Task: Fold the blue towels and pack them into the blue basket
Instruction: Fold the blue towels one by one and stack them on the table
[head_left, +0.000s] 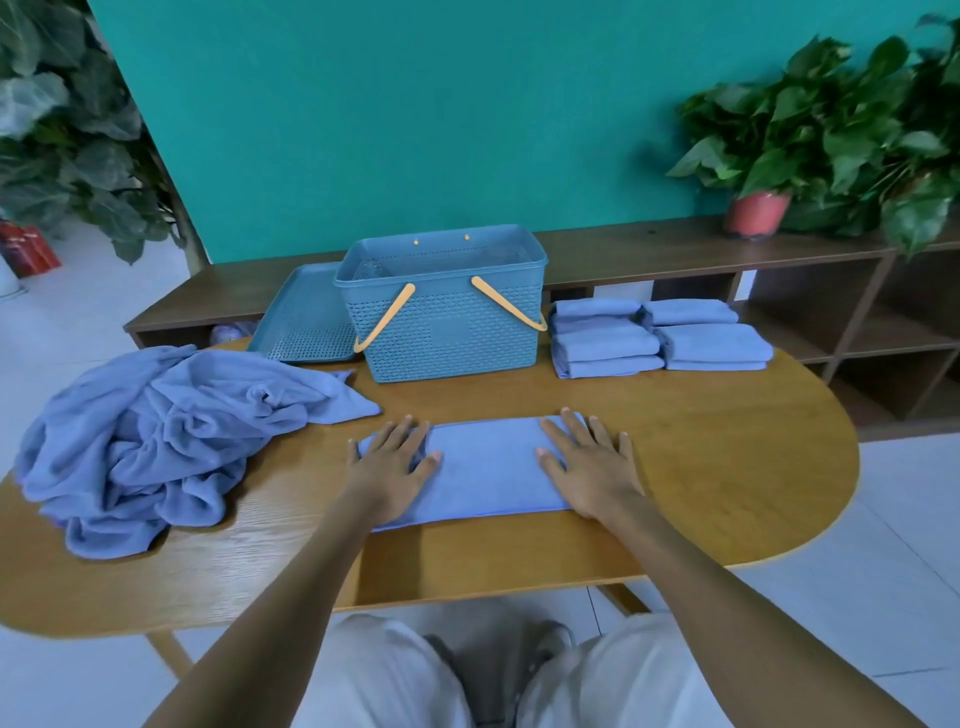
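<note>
A blue towel (488, 467) lies folded into a flat strip at the table's middle. My left hand (389, 467) presses flat on its left end, fingers spread. On its right end my right hand (589, 467) lies flat the same way. Behind it stands the blue basket (447, 332) with orange handles, open at the top. A heap of unfolded blue towels (156, 436) covers the table's left side. Two stacks of folded blue towels (660, 338) sit to the right of the basket.
The basket's blue lid (306, 317) leans against its left side. The wooden table (727, 467) has a rounded right end. A low wooden shelf (779, 260) runs along the teal wall, with a potted plant (758, 208) on it.
</note>
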